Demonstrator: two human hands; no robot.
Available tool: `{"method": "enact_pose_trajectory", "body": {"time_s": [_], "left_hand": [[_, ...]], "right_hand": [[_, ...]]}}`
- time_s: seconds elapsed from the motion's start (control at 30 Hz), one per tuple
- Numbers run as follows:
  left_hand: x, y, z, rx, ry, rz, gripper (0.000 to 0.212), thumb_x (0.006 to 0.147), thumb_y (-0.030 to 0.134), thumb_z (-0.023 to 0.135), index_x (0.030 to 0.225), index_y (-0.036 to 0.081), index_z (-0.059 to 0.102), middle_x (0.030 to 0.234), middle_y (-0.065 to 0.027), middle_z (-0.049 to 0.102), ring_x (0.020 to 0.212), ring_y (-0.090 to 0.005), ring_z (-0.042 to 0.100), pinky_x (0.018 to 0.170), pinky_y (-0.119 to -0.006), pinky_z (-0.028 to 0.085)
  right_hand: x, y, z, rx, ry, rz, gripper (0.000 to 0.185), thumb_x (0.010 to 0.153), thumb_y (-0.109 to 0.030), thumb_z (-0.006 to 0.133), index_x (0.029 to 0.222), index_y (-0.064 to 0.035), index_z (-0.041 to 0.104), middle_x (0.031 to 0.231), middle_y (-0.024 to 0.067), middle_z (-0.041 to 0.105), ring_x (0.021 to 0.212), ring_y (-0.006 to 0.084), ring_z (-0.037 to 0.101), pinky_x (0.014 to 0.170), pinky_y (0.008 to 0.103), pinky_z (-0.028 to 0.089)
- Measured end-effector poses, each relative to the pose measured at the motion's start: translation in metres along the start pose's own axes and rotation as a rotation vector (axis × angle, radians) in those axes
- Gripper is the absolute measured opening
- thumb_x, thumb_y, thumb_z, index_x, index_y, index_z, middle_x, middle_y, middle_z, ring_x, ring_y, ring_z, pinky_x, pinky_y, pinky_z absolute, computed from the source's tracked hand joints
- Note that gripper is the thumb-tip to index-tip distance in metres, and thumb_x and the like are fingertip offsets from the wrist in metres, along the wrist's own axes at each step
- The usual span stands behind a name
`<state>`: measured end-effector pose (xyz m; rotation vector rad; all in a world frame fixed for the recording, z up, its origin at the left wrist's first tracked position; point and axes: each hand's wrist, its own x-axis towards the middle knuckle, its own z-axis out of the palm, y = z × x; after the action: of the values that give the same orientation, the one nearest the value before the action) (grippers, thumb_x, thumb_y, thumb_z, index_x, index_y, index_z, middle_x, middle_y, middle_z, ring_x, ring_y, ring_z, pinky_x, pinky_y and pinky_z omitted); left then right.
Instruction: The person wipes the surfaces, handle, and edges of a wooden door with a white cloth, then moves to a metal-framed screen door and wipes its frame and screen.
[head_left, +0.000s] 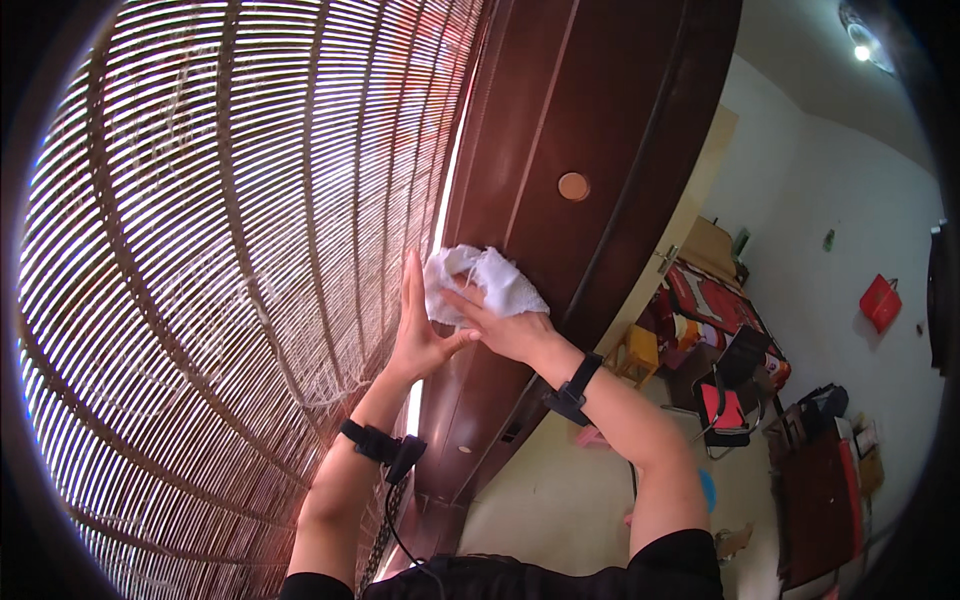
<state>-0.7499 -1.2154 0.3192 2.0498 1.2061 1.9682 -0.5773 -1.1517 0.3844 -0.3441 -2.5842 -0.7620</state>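
Note:
A white cloth (510, 285) lies bunched against the dark brown door frame (517, 150), close to the edge of the slatted blind (277, 187). My right hand (510, 326) has its fingers on the cloth, partly covered by its folds, and presses it to the frame. Beside it, my left hand (421, 330) is spread with its fingers pointing up along the blind's edge, the thumb reaching towards the right hand. Whether the left palm touches the blind cannot be told. Both wrists wear black straps.
The slatted blind, with loose threads, fills the left side. A chain (382, 532) hangs by my left arm. To the right are a door handle (666, 259), a yellow stool (640, 352), a chair with a red seat (722, 409) and a dark table (814, 502).

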Motion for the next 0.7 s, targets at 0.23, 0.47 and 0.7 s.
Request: {"method": "enact_pose_trajectory", "body": {"time_s": [0.23, 0.47, 0.7], "left_hand": [[0.013, 0.011, 0.002, 0.189, 0.03, 0.078, 0.134, 0.066, 0.054, 0.086, 0.158, 0.001, 0.005, 0.164, -0.0252, 0.005, 0.152, -0.0374, 0.009, 0.122, -0.047, 0.017], [0.046, 0.036, 0.02, 0.178, 0.033, 0.166, 0.129, 0.068, 0.052, 0.085, 0.158, 0.003, 0.007, 0.164, -0.0264, 0.003, 0.152, -0.0404, 0.008, 0.121, -0.052, 0.017], [0.047, 0.066, -0.011, 0.3, 0.085, 0.217, 0.127, 0.067, 0.043, 0.088, 0.157, -0.002, 0.01, 0.162, -0.0294, 0.005, 0.151, -0.0466, 0.004, 0.119, -0.061, 0.011]], "right_hand": [[0.083, 0.066, -0.087, -0.247, 0.274, 0.146, 0.052, 0.094, -0.031, 0.054, 0.145, -0.0292, 0.048, 0.161, -0.0005, 0.031, 0.126, 0.0328, 0.057, 0.101, 0.047, 0.049], [0.157, 0.138, -0.228, -0.63, 0.565, 0.214, 0.048, 0.089, -0.026, 0.061, 0.135, -0.0123, 0.057, 0.149, 0.011, 0.044, 0.14, 0.0327, 0.04, 0.112, 0.0519, 0.034], [0.11, 0.041, -0.159, -0.444, 0.322, 0.061, 0.053, 0.083, -0.028, 0.065, 0.135, -0.0181, 0.059, 0.149, 0.0055, 0.047, 0.148, 0.0288, 0.027, 0.121, 0.0621, 0.011]]}}
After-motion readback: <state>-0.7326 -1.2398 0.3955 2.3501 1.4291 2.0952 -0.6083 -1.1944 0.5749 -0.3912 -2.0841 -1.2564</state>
